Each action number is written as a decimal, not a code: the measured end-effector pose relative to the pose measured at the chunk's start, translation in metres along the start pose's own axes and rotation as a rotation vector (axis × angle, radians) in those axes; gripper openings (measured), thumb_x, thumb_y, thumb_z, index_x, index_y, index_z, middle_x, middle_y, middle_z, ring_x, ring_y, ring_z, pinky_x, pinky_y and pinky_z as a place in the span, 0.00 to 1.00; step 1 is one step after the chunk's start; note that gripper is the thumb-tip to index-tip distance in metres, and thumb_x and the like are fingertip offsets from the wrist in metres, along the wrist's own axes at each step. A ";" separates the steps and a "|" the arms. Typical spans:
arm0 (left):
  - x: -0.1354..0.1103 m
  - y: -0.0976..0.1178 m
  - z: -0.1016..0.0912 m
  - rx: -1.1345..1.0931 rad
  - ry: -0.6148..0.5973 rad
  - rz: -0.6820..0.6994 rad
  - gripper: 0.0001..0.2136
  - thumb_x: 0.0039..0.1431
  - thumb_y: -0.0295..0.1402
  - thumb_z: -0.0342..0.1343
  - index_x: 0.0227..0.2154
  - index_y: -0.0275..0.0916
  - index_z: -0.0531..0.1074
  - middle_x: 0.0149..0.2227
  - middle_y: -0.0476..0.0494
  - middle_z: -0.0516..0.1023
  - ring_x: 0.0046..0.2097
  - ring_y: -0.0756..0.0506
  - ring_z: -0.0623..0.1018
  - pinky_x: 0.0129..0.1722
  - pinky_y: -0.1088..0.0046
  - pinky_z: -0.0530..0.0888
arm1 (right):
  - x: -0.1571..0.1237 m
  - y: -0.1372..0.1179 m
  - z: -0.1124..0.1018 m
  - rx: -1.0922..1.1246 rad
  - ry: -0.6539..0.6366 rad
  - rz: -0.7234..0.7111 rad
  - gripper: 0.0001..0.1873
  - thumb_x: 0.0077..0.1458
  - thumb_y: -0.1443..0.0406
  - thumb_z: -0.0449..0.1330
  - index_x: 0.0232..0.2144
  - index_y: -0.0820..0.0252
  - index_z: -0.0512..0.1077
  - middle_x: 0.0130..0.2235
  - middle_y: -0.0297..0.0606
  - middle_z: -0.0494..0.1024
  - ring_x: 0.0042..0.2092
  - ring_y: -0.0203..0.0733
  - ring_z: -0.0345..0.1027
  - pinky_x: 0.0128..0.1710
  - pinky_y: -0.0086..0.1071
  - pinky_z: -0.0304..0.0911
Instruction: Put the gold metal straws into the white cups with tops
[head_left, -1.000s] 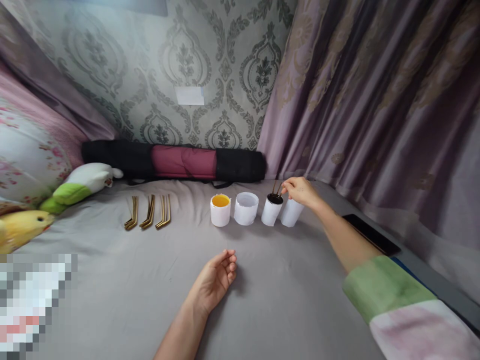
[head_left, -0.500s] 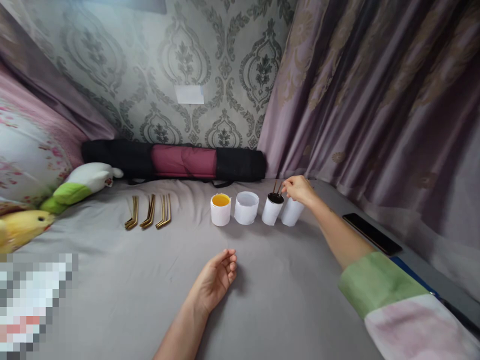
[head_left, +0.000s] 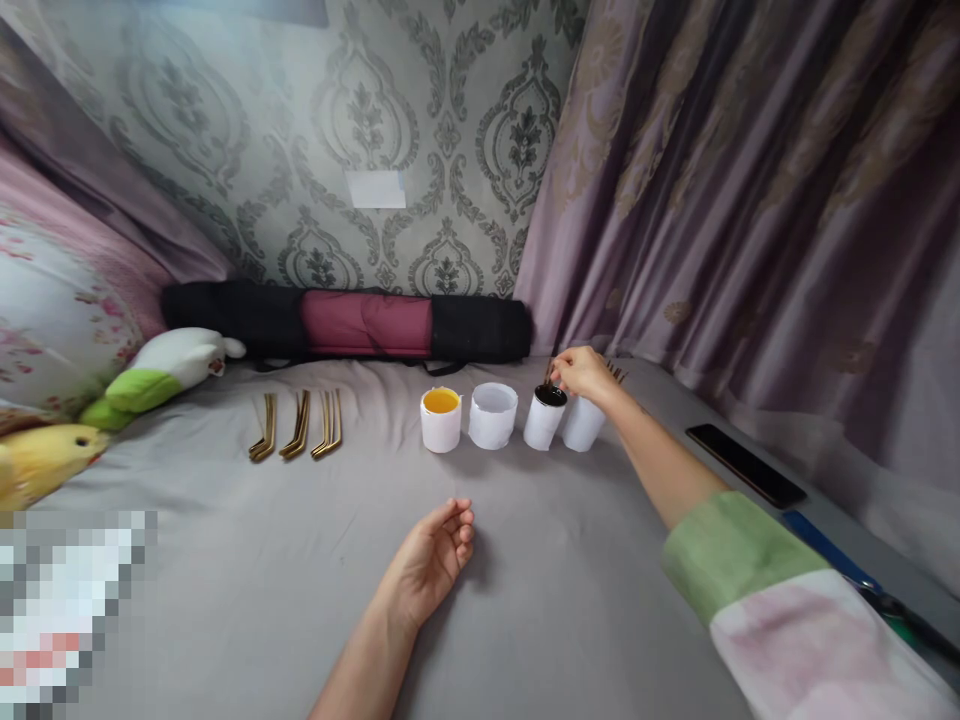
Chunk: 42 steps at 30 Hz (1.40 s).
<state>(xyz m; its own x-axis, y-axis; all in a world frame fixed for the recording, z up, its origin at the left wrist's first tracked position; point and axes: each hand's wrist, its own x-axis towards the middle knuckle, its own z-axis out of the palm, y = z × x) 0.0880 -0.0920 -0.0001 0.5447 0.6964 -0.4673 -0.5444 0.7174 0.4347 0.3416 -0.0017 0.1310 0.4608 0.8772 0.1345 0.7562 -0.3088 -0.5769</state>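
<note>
Four white paper cups (head_left: 493,415) stand in a row on the grey bed sheet (head_left: 225,560). Right hand (head_left: 581,372) pinches thin brown straws (head_left: 548,372) in the dark-filled third cup (head_left: 545,417). Left hand (head_left: 431,560), at 6 o'clock from the row, rests loosely curled and holds nothing.

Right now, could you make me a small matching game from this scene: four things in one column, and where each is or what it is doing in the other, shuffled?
Things:
1. left hand
2. right hand
3. gold bent straws
4. phone

Places and states:
A. lie in a row to the left of the white cups
B. lies flat near the curtain
C. pinches a thin straw at the dark-filled cup
D. rests loosely curled on the grey sheet, holding nothing

Pairs: 1-D, 2-C, 3-A, 4-B.
</note>
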 end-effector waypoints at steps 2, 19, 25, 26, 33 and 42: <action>0.000 0.000 0.000 -0.003 -0.004 -0.001 0.05 0.52 0.28 0.51 0.32 0.32 0.66 0.26 0.46 0.69 0.23 0.55 0.67 0.19 0.81 0.64 | 0.003 0.001 0.002 0.008 -0.011 -0.022 0.10 0.48 0.68 0.52 0.24 0.65 0.73 0.22 0.37 0.75 0.15 0.26 0.59 0.14 0.19 0.54; 0.001 0.000 -0.001 -0.001 0.010 -0.006 0.05 0.52 0.28 0.52 0.32 0.31 0.67 0.26 0.46 0.69 0.23 0.55 0.68 0.19 0.81 0.65 | 0.011 0.007 -0.002 -0.033 -0.005 -0.031 0.09 0.46 0.69 0.53 0.25 0.64 0.73 0.23 0.37 0.75 0.18 0.28 0.63 0.15 0.19 0.55; 0.000 0.000 0.000 -0.001 0.006 -0.008 0.05 0.52 0.28 0.51 0.31 0.31 0.67 0.25 0.46 0.69 0.23 0.55 0.68 0.19 0.81 0.65 | 0.010 0.008 0.001 -0.017 -0.005 -0.033 0.09 0.47 0.69 0.52 0.25 0.64 0.73 0.24 0.37 0.75 0.17 0.29 0.63 0.16 0.20 0.56; 0.000 0.000 0.000 0.000 0.006 -0.007 0.05 0.52 0.28 0.51 0.31 0.31 0.67 0.26 0.46 0.69 0.23 0.55 0.68 0.19 0.81 0.65 | 0.010 0.008 0.001 -0.021 -0.009 -0.034 0.10 0.47 0.69 0.52 0.25 0.64 0.73 0.23 0.36 0.75 0.17 0.29 0.63 0.16 0.20 0.56; 0.001 0.000 -0.001 0.001 -0.001 -0.010 0.05 0.52 0.28 0.51 0.32 0.31 0.67 0.26 0.46 0.69 0.23 0.56 0.68 0.20 0.81 0.66 | 0.009 0.008 -0.001 -0.017 -0.017 -0.034 0.09 0.47 0.68 0.53 0.26 0.65 0.73 0.24 0.37 0.76 0.16 0.28 0.61 0.15 0.20 0.55; 0.000 0.001 0.001 -0.001 0.008 -0.012 0.05 0.53 0.28 0.51 0.31 0.32 0.67 0.26 0.46 0.69 0.23 0.55 0.68 0.19 0.81 0.65 | 0.006 0.006 -0.002 -0.032 -0.028 -0.020 0.11 0.50 0.67 0.52 0.28 0.65 0.73 0.24 0.38 0.76 0.18 0.29 0.63 0.15 0.20 0.56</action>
<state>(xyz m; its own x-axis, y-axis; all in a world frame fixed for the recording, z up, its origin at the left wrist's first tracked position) 0.0880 -0.0917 0.0007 0.5460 0.6872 -0.4792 -0.5383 0.7260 0.4279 0.3497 0.0005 0.1300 0.4323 0.8933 0.1228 0.7797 -0.3019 -0.5485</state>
